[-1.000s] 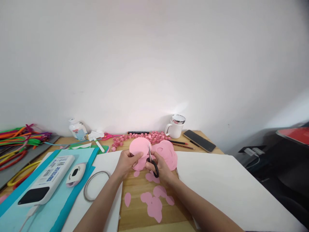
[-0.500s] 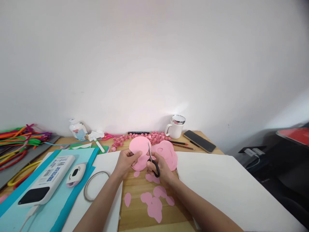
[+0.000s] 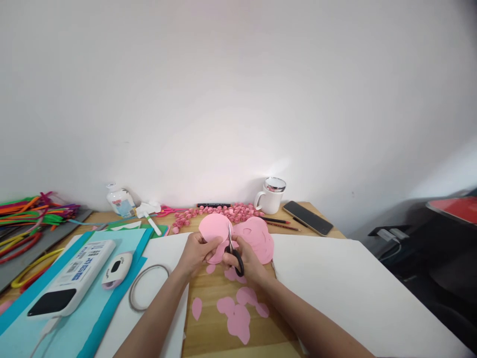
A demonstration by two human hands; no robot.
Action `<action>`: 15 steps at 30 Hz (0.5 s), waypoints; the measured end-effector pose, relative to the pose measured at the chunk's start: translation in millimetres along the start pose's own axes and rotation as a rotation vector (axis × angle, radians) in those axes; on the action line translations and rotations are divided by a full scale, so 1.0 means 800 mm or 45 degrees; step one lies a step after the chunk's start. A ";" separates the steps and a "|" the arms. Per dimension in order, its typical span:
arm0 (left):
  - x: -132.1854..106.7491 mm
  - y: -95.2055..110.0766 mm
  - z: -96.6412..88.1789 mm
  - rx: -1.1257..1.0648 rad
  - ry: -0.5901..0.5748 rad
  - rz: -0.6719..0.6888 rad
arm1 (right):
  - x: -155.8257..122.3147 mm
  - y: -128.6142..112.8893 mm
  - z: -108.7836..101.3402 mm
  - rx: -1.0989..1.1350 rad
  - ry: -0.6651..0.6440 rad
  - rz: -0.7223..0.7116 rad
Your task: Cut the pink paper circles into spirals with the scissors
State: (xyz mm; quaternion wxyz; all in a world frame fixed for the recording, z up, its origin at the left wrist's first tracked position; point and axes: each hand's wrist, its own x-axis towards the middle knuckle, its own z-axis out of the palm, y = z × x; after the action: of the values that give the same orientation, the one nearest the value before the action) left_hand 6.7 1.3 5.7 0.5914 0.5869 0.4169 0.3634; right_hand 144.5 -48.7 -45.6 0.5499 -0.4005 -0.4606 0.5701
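So here's my setup. My left hand [image 3: 196, 253] is pinched shut on the lower edge of a pink paper circle [image 3: 212, 226], holding it up just above the worktop [image 3: 208, 328], right in front of me. My right hand [image 3: 249, 259] is closed around the black handles of the scissors [image 3: 231, 247], fingers through the loops, with the blades pointing up and away from me and biting into the right side of the circle. I can't really tell how far apart the blades are, they're too small to make out.

Just behind my right hand there's a stack of more pink circles [image 3: 261, 237], lying partly on the big white sheet [image 3: 354, 288] on the right. The pink offcuts [image 3: 238, 313] are scattered on the bare wood between my forearms.

To the left, a wire ring [image 3: 147, 286] sits on another white sheet, next to blue paper [image 3: 93, 318] carrying a white power bank [image 3: 72, 276] and a small white gadget [image 3: 117, 267]. Pipe cleaners [image 3: 26, 214] are piled at the far left. Along the wall at the back: a glue bottle [image 3: 119, 200], a row of little pink paper roses [image 3: 223, 211], a white mug [image 3: 271, 195], a couple of pencils [image 3: 278, 220] and a phone [image 3: 307, 217].
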 end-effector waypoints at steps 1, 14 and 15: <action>0.000 0.001 0.000 0.004 -0.001 0.004 | 0.000 -0.001 -0.001 0.020 0.008 -0.008; 0.001 0.000 -0.003 0.006 0.042 0.056 | 0.000 0.001 -0.005 0.045 0.023 -0.024; 0.001 0.001 -0.002 -0.001 0.048 0.059 | 0.000 0.001 -0.004 0.038 0.034 -0.023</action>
State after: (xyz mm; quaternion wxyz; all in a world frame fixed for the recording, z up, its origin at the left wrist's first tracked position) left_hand 5.3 3.0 6.3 0.5750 0.5892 0.4142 0.3881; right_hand 147.8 -48.0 -47.0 0.5670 -0.3956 -0.4485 0.5664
